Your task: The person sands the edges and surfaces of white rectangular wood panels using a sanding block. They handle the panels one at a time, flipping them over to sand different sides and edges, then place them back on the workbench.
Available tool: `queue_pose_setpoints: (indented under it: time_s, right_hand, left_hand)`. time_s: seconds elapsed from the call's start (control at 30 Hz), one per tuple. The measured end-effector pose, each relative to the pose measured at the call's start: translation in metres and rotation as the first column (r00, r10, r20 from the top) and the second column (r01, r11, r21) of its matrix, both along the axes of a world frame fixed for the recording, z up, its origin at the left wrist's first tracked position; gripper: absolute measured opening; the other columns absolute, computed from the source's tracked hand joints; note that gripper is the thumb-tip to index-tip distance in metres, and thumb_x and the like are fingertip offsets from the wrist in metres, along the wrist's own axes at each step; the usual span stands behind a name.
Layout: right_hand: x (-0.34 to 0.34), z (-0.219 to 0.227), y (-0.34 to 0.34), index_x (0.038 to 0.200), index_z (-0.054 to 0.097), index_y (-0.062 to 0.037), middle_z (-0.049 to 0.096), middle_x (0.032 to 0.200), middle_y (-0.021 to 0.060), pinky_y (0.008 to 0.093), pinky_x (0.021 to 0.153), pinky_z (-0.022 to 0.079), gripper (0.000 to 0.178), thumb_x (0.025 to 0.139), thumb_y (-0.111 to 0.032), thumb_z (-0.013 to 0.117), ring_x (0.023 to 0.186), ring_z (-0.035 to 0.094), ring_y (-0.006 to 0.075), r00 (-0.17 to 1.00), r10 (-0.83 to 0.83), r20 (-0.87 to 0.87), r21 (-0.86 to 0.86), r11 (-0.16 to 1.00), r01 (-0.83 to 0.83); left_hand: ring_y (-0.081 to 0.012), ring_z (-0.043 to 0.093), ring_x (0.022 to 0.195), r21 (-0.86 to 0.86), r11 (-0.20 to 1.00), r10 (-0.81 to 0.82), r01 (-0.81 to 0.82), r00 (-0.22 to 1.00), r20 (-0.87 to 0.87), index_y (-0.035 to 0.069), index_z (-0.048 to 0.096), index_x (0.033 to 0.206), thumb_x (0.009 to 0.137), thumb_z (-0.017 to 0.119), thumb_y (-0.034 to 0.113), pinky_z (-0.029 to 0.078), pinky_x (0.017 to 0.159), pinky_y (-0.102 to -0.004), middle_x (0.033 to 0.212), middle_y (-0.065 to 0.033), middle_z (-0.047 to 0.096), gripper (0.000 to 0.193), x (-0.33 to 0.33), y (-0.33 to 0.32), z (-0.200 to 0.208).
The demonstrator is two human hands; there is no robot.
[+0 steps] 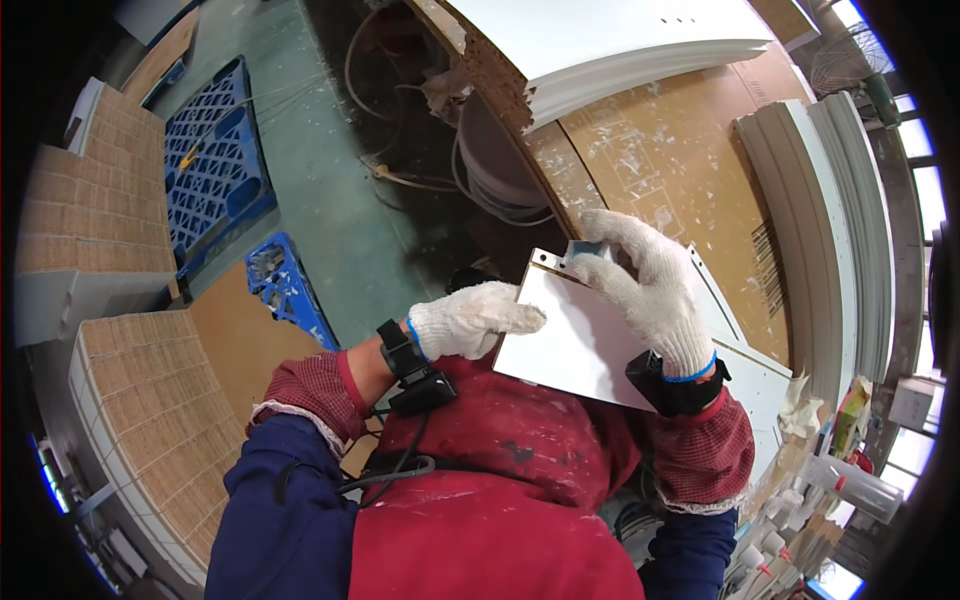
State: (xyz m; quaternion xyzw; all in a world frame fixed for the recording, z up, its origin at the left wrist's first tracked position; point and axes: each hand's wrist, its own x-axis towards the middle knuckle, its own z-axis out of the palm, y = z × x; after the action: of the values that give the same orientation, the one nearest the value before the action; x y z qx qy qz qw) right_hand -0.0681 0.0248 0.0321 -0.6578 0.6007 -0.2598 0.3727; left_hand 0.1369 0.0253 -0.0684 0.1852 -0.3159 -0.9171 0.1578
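Observation:
A white panel (570,330) with a few dark holes near its far edge is tilted in front of my red apron. My left hand (472,320), in a white knitted glove, grips its left edge, with the thumb flat on the white face. My right hand (655,285), gloved alike, reaches over the panel's right part. Between its thumb and fingers is a small grey-blue piece (582,248), at the panel's far edge. The fingers cover much of that piece, so its kind is not clear.
A brown board-topped table (690,130) holds stacked white panels (640,60) at the far side and more stacks (815,220) on the right. A pale bucket (495,150) and hoses stand below it. Blue plastic pallets (215,150) and wrapped panel stacks (150,390) are on the left.

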Motion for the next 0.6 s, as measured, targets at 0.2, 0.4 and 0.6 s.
queue_pose_setpoints:
  time_s: [0.2, 0.4, 0.6]
  right_hand:
    - [0.023, 0.004, -0.002, 0.104, 0.06, -0.0072, 0.063, 0.084, 0.0134, 0.0386, 0.067, 0.05, 0.028, 0.082, -0.024, 0.067, 0.077, 0.064, 0.0307, 0.946, 0.151, -0.288, -0.072, 0.981, -0.179]
    - [0.031, -0.001, -0.002, 0.099, 0.059, -0.0081, 0.062, 0.078, 0.0123, 0.0392, 0.064, 0.049, 0.024, 0.082, -0.023, 0.067, 0.074, 0.063, 0.0298, 0.901, 0.147, -0.408, -0.181, 0.955, -0.237]
    - [0.022, 0.015, -0.008, 0.092, 0.064, -0.0037, 0.058, 0.068, 0.0085, 0.0299, 0.06, 0.048, 0.018, 0.078, -0.012, 0.07, 0.062, 0.057, 0.0187, 0.99, -0.138, -0.01, -0.059, 0.989, 0.138]
  left_hand:
    - [-0.0144, 0.061, 0.093, -0.486, 0.872, 0.065, -0.051, 0.998, 0.011, -0.001, 0.06, 0.116, 0.093, 0.061, 0.025, 0.047, 0.081, -0.0303, 0.102, -0.0045, 0.066, 0.034, 0.004, 0.005, -0.056]
    - [-0.0166, 0.061, 0.098, -0.951, 0.27, 0.155, -0.152, 0.981, -0.112, -0.002, 0.061, 0.115, 0.093, 0.061, 0.022, 0.046, 0.085, -0.0316, 0.106, -0.0056, 0.066, 0.033, 0.006, -0.003, -0.064]
    - [-0.0172, 0.061, 0.094, -0.213, 0.974, 0.079, -0.08, 0.997, -0.012, -0.002, 0.061, 0.112, 0.093, 0.06, 0.019, 0.047, 0.082, -0.0314, 0.102, -0.0067, 0.066, 0.029, 0.002, 0.008, -0.053]
